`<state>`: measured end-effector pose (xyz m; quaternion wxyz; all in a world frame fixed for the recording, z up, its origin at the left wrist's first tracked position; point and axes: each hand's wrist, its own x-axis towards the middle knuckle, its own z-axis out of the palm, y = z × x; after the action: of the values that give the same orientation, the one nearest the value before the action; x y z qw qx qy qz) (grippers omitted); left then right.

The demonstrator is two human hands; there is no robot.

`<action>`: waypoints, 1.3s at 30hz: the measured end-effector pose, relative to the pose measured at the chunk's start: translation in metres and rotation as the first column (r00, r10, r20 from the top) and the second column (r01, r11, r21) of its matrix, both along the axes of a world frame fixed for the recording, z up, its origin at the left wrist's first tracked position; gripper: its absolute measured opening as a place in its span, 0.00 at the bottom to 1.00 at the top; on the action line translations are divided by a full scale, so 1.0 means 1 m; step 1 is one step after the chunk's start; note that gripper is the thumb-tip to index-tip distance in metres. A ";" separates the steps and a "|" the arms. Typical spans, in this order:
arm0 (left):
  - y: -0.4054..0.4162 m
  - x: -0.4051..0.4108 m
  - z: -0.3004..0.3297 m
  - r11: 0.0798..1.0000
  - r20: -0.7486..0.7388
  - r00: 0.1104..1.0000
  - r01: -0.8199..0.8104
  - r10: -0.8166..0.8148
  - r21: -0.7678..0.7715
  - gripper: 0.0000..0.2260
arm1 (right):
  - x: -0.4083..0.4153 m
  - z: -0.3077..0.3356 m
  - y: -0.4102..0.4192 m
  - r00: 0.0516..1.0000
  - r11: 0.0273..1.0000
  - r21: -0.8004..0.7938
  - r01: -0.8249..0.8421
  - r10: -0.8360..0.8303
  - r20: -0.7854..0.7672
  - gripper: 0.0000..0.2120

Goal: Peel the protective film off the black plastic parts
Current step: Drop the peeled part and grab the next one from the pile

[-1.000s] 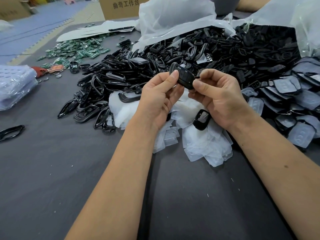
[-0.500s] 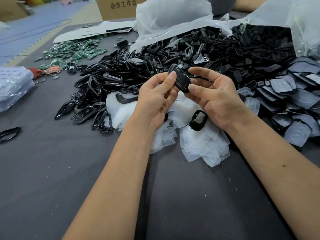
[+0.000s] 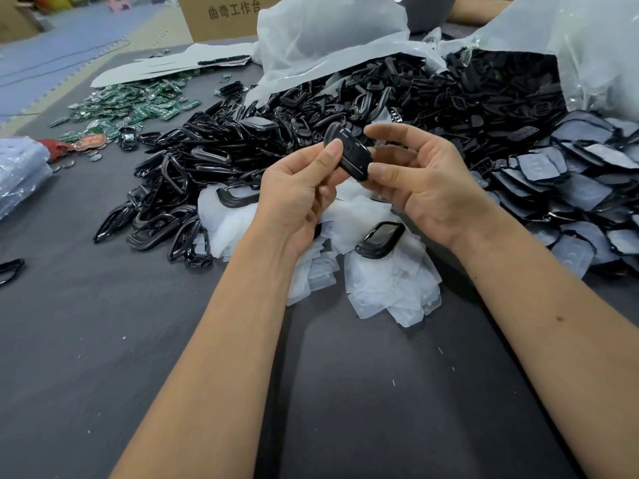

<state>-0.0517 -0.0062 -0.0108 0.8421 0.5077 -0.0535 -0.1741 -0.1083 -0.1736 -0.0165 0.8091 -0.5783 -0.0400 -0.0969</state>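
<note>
A small black plastic part [image 3: 351, 154] is held up above the table between both hands. My left hand [image 3: 299, 193] pinches its near left edge with thumb and fingers. My right hand [image 3: 420, 183] holds its right end with the thumb, the index finger arched over the top. Whether film still covers this part cannot be told. Below the hands lies a heap of peeled translucent white film pieces [image 3: 387, 285], with another black frame part [image 3: 380, 238] resting on it.
A big pile of glossy black frames [image 3: 207, 167] spreads left and behind the hands. Film-covered black parts [image 3: 570, 188] lie at the right. White plastic bags [image 3: 328, 32], green circuit boards [image 3: 135, 105], a cardboard box [image 3: 224, 15] and a plastic-wrapped stack [image 3: 19, 174] surround the grey table [image 3: 103, 340].
Both hands with the black part shifted slightly; the right index finger has lifted off and arched above the part, and the part is tilted a little more.
</note>
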 end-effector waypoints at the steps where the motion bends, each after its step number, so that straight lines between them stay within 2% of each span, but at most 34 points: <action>1: 0.000 -0.002 0.001 1.000 -0.008 1.000 0.010 -0.010 -0.009 0.05 | -0.001 0.002 -0.001 1.000 1.000 -0.021 -0.004 0.004 0.007 0.18; 4: -0.007 -0.007 0.005 0.999 -0.021 0.999 0.041 -0.042 -0.033 0.03 | -0.009 0.012 -0.012 0.999 0.989 -0.142 0.031 -0.027 0.028 0.17; 6: -0.020 -0.013 0.010 0.999 0.047 0.998 0.046 -0.047 0.010 0.02 | -0.019 0.022 -0.026 0.993 0.944 -0.311 0.113 -0.099 0.060 0.18; 7: -0.029 -0.015 0.011 0.997 0.130 0.991 0.026 -0.035 0.070 0.03 | -0.023 0.027 -0.034 0.986 0.889 -0.427 0.167 -0.146 0.081 0.18; 9: -0.051 -0.020 0.016 0.975 0.373 0.927 -0.055 -0.030 0.214 0.08 | -0.034 0.036 -0.056 0.963 0.715 -0.649 0.261 -0.237 0.126 0.21; 11: -0.077 -0.027 0.021 0.918 0.652 0.752 -0.182 -0.102 0.353 0.08 | -0.045 0.044 -0.079 0.932 0.520 -0.791 0.323 -0.319 0.171 0.23; 13: -0.106 -0.037 0.028 0.809 0.832 0.491 -0.362 -0.258 0.464 0.07 | -0.056 0.051 -0.100 0.875 0.406 -0.821 0.402 -0.434 0.215 0.25; 15: -0.134 -0.053 0.033 0.711 0.862 0.275 -0.488 -0.425 0.506 0.05 | -0.068 0.059 -0.115 0.799 0.353 -0.795 0.493 -0.546 0.253 0.25; 17: -0.159 -0.068 0.032 0.627 0.822 0.165 -0.571 -0.545 0.530 0.01 | -0.077 0.064 -0.123 0.772 0.272 -0.827 0.491 -0.577 0.268 0.24; 18: -0.169 -0.074 0.029 0.581 0.795 0.143 -0.610 -0.589 0.540 0.01 | -0.080 0.065 -0.126 0.779 0.217 -0.866 0.450 -0.569 0.262 0.24; 20: -0.180 -0.078 0.022 0.528 0.751 0.137 -0.630 -0.646 0.569 0.05 | -0.085 0.064 -0.131 0.791 0.129 -0.923 0.361 -0.567 0.230 0.25; 22: -0.186 -0.077 0.014 0.532 0.731 0.131 -0.603 -0.670 0.595 0.06 | -0.087 0.061 -0.134 0.805 0.118 -0.944 0.308 -0.561 0.192 0.25; 27: -0.187 -0.075 0.005 0.573 0.743 0.117 -0.563 -0.659 0.596 0.14 | -0.088 0.056 -0.138 0.818 0.078 -0.963 0.257 -0.549 0.174 0.24; 31: -0.174 -0.076 0.010 0.654 0.798 0.161 -0.492 -0.580 0.575 0.12 | -0.089 0.057 -0.135 0.814 0.096 -0.964 0.249 -0.560 0.155 0.24; 33: -0.165 -0.075 0.013 0.680 0.827 0.205 -0.484 -0.523 0.550 0.10 | -0.090 0.060 -0.129 0.796 0.099 -0.950 0.297 -0.575 0.189 0.22; 35: -0.153 -0.071 0.016 0.667 0.847 0.278 -0.524 -0.454 0.530 0.10 | -0.085 0.061 -0.120 0.776 0.095 -0.922 0.375 -0.576 0.257 0.21; 39: -0.122 -0.054 0.018 0.481 0.790 0.471 -0.627 -0.392 0.612 0.09 | -0.065 0.061 -0.085 0.813 0.114 -0.907 0.406 -0.498 0.302 0.22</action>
<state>-0.1054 -0.1279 0.0071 0.3180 0.8686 -0.3341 0.1810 -0.1733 -0.2583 0.0442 0.2327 -0.9262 0.1195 -0.2716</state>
